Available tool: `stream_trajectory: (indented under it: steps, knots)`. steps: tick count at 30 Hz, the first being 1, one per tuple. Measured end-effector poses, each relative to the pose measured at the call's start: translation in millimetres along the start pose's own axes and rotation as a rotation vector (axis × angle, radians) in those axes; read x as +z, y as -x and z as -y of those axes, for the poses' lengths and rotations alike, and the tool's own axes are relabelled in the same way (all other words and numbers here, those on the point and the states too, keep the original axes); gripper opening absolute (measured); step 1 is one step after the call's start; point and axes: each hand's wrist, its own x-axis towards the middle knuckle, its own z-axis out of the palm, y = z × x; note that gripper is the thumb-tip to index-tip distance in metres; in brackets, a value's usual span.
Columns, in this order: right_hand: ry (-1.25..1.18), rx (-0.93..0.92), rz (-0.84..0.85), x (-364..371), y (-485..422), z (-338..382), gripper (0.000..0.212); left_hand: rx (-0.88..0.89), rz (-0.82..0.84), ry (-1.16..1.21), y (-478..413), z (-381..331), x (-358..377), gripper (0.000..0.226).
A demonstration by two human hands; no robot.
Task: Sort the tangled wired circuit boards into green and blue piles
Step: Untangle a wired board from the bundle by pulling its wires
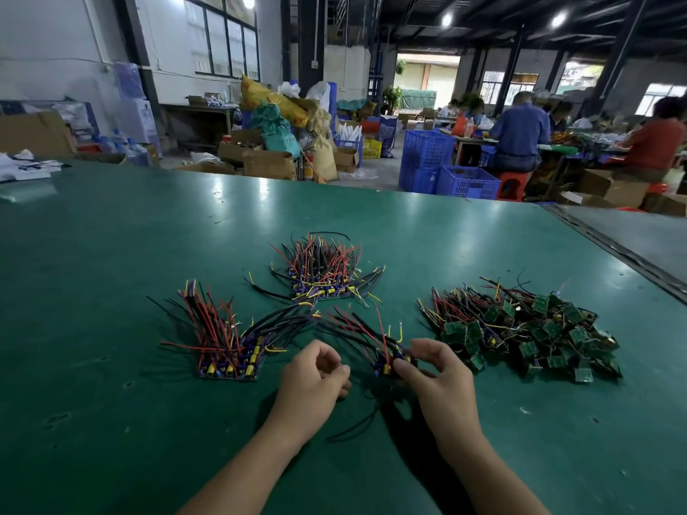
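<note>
Board (384,367) partly behind right hand (442,369)

The green table (148,291) is spreading out under my right hand (435,369) and my left hand (316,373). Far ahead of my right hand, I am seeing blue crates (427,150) standing on the floor. Just past them a person in a blue shirt (518,131) is sitting on a red stool (511,184), back turned. Far ahead of my left hand, cardboard boxes (267,163) are lying below a yellow sack (275,100). A water dispenser (135,117) is standing further left by the wall.
</note>
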Motion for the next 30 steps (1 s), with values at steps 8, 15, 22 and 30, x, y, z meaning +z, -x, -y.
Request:
stream_trajectory:
  steps: [8,15,22,30]
  knots:
    - [-0.426,0.106,0.156,5.5,1.9,-1.7,0.043,-0.185,0.270,0.547,3.4,-7.0,11.6,0.019]
    - [-0.198,0.028,0.218,8.6,5.4,-2.4,0.036,-0.083,0.214,0.396,5.1,1.1,16.0,0.012]
    - [-0.309,0.167,0.346,7.7,2.1,0.5,0.030,-0.055,0.223,0.465,3.9,-1.8,13.5,0.018]
    - [-0.491,0.354,0.457,2.5,-1.5,4.3,0.038,-0.161,0.300,0.444,7.7,-3.4,14.0,0.015]
